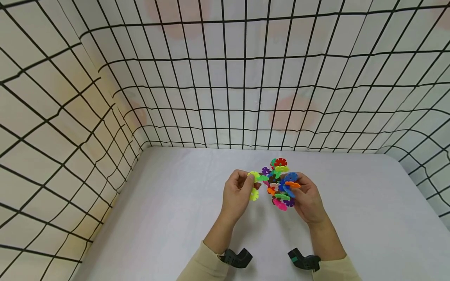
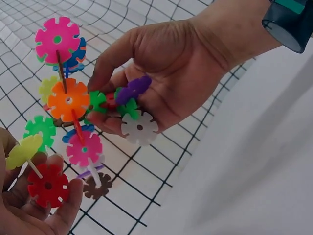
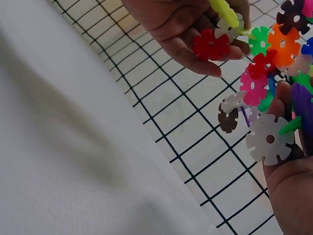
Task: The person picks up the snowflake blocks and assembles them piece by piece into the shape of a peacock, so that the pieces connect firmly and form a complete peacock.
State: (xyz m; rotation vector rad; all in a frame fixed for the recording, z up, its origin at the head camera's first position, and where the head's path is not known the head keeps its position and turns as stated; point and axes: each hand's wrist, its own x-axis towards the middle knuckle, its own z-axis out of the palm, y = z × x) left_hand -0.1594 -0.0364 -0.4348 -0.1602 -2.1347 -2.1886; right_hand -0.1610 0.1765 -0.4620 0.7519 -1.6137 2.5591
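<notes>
Above the table, both hands hold up a branching cluster of colourful notched plastic snowflake discs (image 1: 282, 196) slotted edge to edge. The left hand (image 1: 237, 193), on the cluster's left side, pinches a yellow disc (image 1: 254, 175) between thumb and fingers. A red disc (image 2: 39, 188) lies against its fingers in the left wrist view. My right hand (image 1: 311, 201) grips the other side, near blue discs (image 1: 291, 176) and an orange disc (image 1: 292, 184). By its palm, a white disc (image 3: 259, 142) juts out in the right wrist view. The cluster partly hides the right fingertips.
A white-covered table (image 1: 168, 218) spreads beneath the hands. Black grid netting (image 1: 225, 88) stands along its back and sides, with pale cloth behind. Each wrist carries a dark camera, one on the left wrist (image 1: 239, 258) and one on the right wrist (image 1: 304, 260).
</notes>
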